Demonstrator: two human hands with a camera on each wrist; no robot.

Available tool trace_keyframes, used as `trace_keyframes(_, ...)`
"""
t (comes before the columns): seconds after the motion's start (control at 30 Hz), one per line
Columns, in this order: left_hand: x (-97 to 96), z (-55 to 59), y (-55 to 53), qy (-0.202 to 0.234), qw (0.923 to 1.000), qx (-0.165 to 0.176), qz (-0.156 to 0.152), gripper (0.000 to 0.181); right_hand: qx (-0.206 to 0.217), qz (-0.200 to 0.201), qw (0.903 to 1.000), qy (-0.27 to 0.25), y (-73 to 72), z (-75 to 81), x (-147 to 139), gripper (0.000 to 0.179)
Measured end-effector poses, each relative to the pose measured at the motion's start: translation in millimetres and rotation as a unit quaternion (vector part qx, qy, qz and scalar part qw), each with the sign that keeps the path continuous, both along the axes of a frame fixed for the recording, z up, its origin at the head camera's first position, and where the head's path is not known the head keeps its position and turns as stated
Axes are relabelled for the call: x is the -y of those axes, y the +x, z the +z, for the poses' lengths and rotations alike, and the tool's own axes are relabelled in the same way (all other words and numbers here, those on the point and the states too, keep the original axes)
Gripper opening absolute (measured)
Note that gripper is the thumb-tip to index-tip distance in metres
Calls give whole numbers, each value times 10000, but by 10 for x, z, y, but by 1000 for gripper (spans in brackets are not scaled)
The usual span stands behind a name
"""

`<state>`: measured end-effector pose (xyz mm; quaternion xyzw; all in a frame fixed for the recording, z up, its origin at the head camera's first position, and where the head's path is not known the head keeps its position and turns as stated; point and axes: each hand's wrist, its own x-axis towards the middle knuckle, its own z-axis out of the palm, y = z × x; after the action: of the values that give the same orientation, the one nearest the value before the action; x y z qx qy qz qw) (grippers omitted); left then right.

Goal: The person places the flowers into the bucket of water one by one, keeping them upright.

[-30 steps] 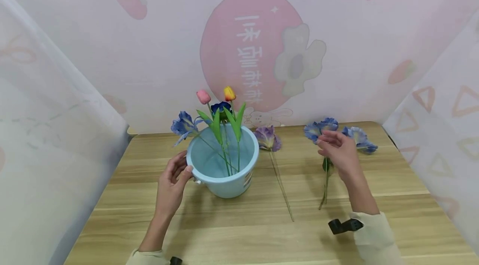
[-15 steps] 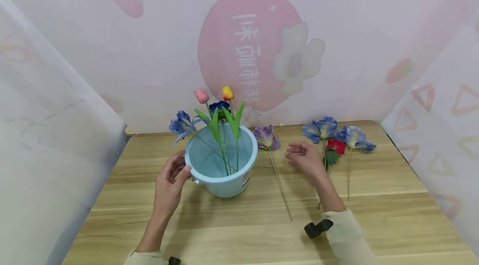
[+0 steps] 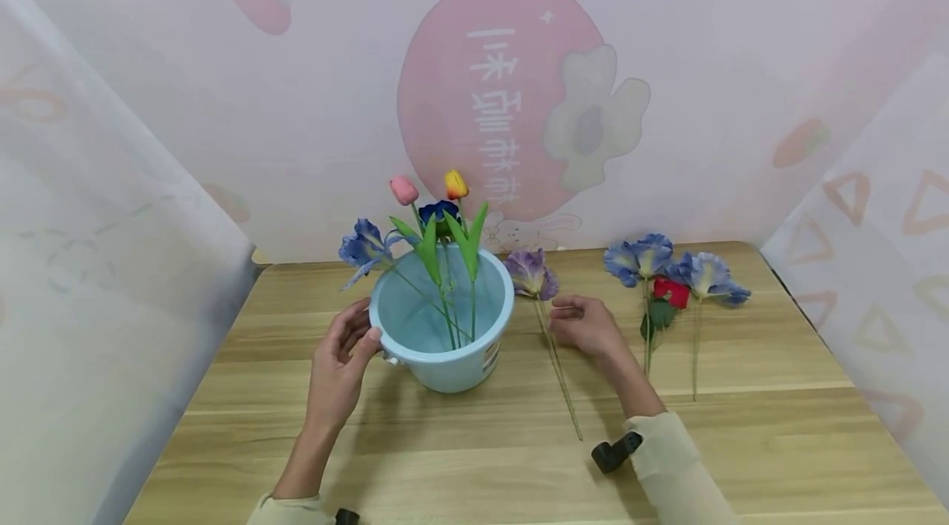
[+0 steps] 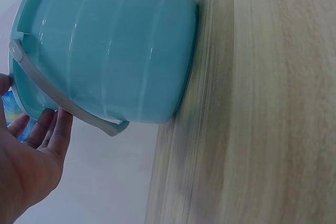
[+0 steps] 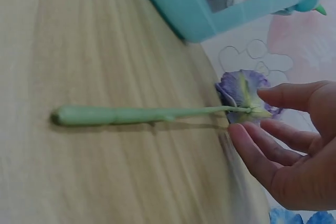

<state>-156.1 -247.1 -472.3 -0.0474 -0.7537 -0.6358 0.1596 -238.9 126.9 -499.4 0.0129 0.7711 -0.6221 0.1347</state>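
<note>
While the left hand (image 3: pixel 335 372) pinches the rim of the light blue bucket (image 3: pixel 448 374), its grip clamped there between thumb and fingers, the right hand (image 3: pixel 587 327) is to the bucket's right, its grip apart around the stem of a purple flower (image 3: pixel 530 271). Whether a fingertip touches that stem, I cannot tell. The purple flower lies on the desk (image 3: pixel 474 475) just right of the bucket. Inside the bucket stand a pink tulip (image 3: pixel 404 190), a yellow-and-red tulip (image 3: pixel 455 184) and a dark blue flower (image 3: pixel 437 210); a lighter blue iris (image 3: pixel 363 246) leans out over its left side. Well right of the bucket lie two blue flowers (image 3: pixel 638 260) and a red flower (image 3: pixel 670 292). Behind the bucket hangs a printed backdrop (image 3: pixel 334 121).
</note>
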Motion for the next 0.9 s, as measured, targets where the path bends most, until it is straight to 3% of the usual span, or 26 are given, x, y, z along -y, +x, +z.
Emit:
trace_keyframes(0.17, -5, 4, 1, 15, 10000, -10, 0, 46, 138, 98, 9997, 195, 10, -33, 66, 45)
trace_keyframes(0.47, 5, -3, -3, 4, 10000, -11, -27, 46, 119, -172, 9992, 338, 43, -4, 83, 38)
trace_keyframes(0.9, 3, -7, -6, 41, 10000, -11, -51, 46, -558, -546, 9969, -52, 173, 452, -22, 41)
